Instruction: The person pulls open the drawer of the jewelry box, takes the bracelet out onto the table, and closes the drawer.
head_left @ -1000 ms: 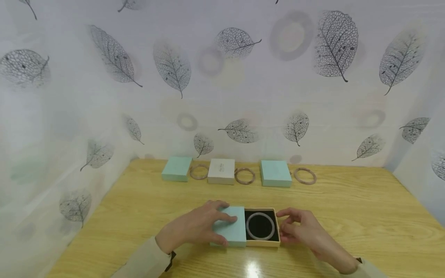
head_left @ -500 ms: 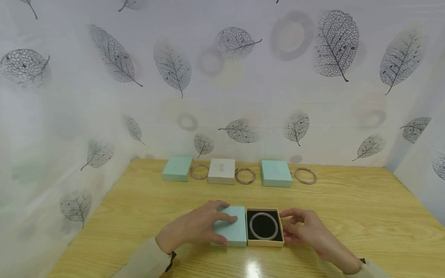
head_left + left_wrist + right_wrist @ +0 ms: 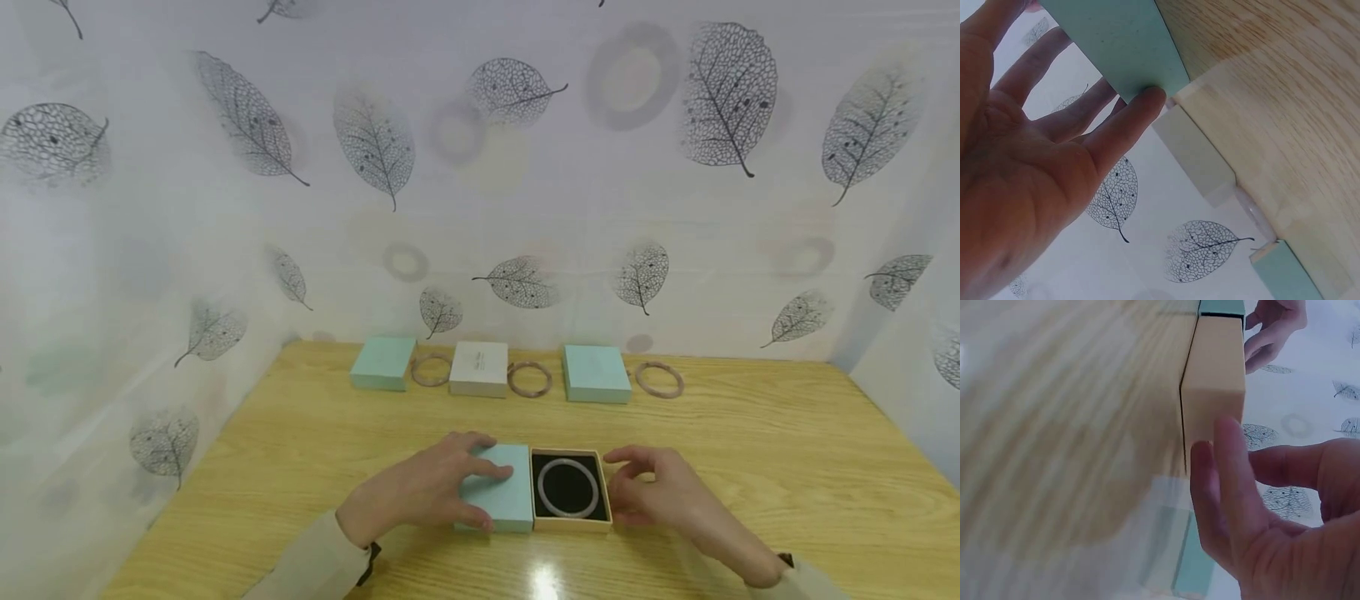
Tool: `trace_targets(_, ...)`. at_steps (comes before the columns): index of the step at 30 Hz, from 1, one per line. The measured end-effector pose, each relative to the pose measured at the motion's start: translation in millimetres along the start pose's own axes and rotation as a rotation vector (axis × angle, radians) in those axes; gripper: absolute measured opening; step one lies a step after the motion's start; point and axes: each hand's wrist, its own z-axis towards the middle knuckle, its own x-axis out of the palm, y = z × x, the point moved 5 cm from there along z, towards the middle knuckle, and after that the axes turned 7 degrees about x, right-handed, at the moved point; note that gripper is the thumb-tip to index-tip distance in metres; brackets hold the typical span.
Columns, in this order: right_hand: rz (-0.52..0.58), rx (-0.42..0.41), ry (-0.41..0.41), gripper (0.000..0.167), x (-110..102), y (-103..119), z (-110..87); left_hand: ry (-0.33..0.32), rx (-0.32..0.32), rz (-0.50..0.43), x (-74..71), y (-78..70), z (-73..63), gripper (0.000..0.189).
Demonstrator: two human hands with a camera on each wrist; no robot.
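My left hand (image 3: 420, 487) grips the teal box sleeve (image 3: 510, 492), thumb at its near edge and other fingers at the far edge, index finger on top. Beside the sleeve's right end lies the cream box tray (image 3: 573, 526), with a thin dark line between them. A pale greyish-purple bangle (image 3: 542, 490) rests on the tray's black lining (image 3: 567, 487). My right hand (image 3: 660, 496) is at the tray's right end, fingers loosely bent. In the right wrist view a fingertip overlaps the tray's end wall (image 3: 1213, 412); whether it touches cannot be told.
Along the back of the wooden table (image 3: 787, 450) stand a teal box (image 3: 382, 364), a white box (image 3: 478, 369) and another teal box (image 3: 596, 374). Bangles (image 3: 413, 372) lie to the right of each. A leaf-patterned curtain (image 3: 525, 208) hangs behind and at both sides.
The tray has slid right out of the sleeve, its whole black lining now showing. My right hand moved right with it, then its fingers shifted slightly. My left hand and the sleeve stayed put.
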Motion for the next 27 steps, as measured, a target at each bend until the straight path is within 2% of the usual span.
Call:
trace_targets(4, -0.234, -0.105, -0.123, 0.031, -3.5, 14.3, 0.2, -0.003, 0.003, 0.005, -0.3, -0.2, -0.5, 0.066)
trace_targets(7, -0.404, -0.212, -0.181, 0.020, -1.1, 24.6, 2.4, -0.007, 0.007, 0.007, -0.5, -0.1, -0.7, 0.066)
trace_targets(12, -0.588, -0.377, -0.191, 0.006, 10.1, 30.1, 7.7, -0.009, 0.016, 0.010, 0.7, -0.1, -0.1, 0.065)
trace_targets(16, -0.631, -0.392, -0.187, 0.006, 17.3, 28.8, 10.5, -0.004, 0.015, 0.004, 1.6, -0.1, 1.0, 0.065)
trace_targets(22, -0.566, -0.322, -0.142, 0.008, 21.4, 28.6, 14.0, -0.004, 0.012, 0.000, 2.1, 2.0, 1.5, 0.065)
trace_targets(27, -0.521, -0.297, -0.112, 0.011, 27.0, 29.1, 15.6, -0.006, 0.007, -0.008, 1.5, 7.1, -1.5, 0.065)
